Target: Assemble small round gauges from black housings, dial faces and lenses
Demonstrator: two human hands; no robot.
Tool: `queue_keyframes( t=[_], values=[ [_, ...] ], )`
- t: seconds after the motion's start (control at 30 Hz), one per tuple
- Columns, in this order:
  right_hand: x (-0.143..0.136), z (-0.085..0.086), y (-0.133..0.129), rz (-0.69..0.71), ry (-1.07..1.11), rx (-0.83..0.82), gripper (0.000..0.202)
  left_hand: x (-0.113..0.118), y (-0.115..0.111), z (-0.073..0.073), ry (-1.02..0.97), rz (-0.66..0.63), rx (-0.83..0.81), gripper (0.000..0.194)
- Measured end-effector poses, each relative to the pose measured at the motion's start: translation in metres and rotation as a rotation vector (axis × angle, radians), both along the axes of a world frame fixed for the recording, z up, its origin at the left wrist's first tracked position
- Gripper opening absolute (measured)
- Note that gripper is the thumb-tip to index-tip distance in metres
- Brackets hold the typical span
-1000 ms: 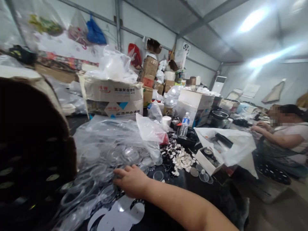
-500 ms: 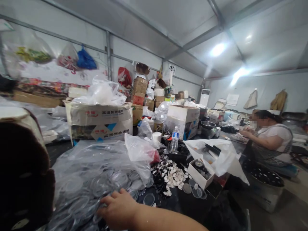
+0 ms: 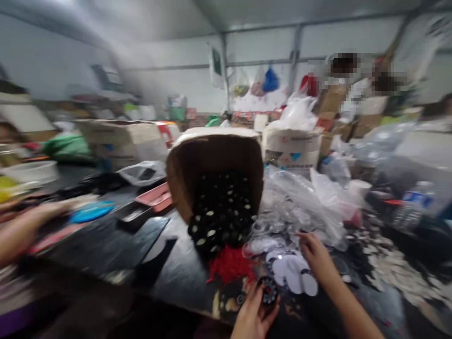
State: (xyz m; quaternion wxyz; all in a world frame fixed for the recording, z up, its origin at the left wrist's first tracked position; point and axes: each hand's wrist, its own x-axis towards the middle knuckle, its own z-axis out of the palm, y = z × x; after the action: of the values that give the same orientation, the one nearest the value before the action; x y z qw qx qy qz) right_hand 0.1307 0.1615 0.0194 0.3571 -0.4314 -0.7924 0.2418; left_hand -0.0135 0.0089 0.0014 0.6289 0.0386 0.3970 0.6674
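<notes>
My left hand is closed around a small round dial gauge, black with pale marks and a bit of red at its middle. To the upper right, my right hand reaches in with its index finger stretched out, over the edge of the clear plastic discs; nothing shows in its fingers, though they are somewhat blurred. Just below its fingertips lie white round pieces. A pile of thin red pieces sits by the mouth of a tipped cardboard box, which spills black round parts.
Clear plastic bags cover the discs at the right. Beyond them are small white parts and a water bottle. At left, another person's arm reaches near a blue disc. A pink tray stands beside the box.
The view has swung left, bringing the tipped box to the middle. My left hand with the dial gauge has come into view. My right hand appears farther right, by the discs' edge.
</notes>
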Motion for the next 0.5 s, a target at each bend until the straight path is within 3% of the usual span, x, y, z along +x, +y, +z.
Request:
queue_keyframes(
  t=[0.13, 0.23, 0.37, 0.5],
  values=[
    [0.001, -0.003, -0.051, 0.224, 0.061, -0.341, 0.040, -0.010, 0.009, -0.007, 0.012, -0.031, 0.049, 0.028],
    [-0.006, -0.001, -0.079, 0.214, 0.015, -0.259, 0.039, -0.002, 0.021, -0.009, 0.024, -0.085, 0.102, 0.037],
    [-0.006, -0.004, -0.078, 0.192, 0.010, -0.207, 0.035, 0.004, 0.029, -0.013, 0.101, -0.135, 0.109, 0.041],
    [-0.003, -0.002, -0.077, 0.192, 0.048, -0.238, 0.024, 0.008, 0.026, -0.010, 0.174, -0.098, 0.062, 0.037]
  ],
)
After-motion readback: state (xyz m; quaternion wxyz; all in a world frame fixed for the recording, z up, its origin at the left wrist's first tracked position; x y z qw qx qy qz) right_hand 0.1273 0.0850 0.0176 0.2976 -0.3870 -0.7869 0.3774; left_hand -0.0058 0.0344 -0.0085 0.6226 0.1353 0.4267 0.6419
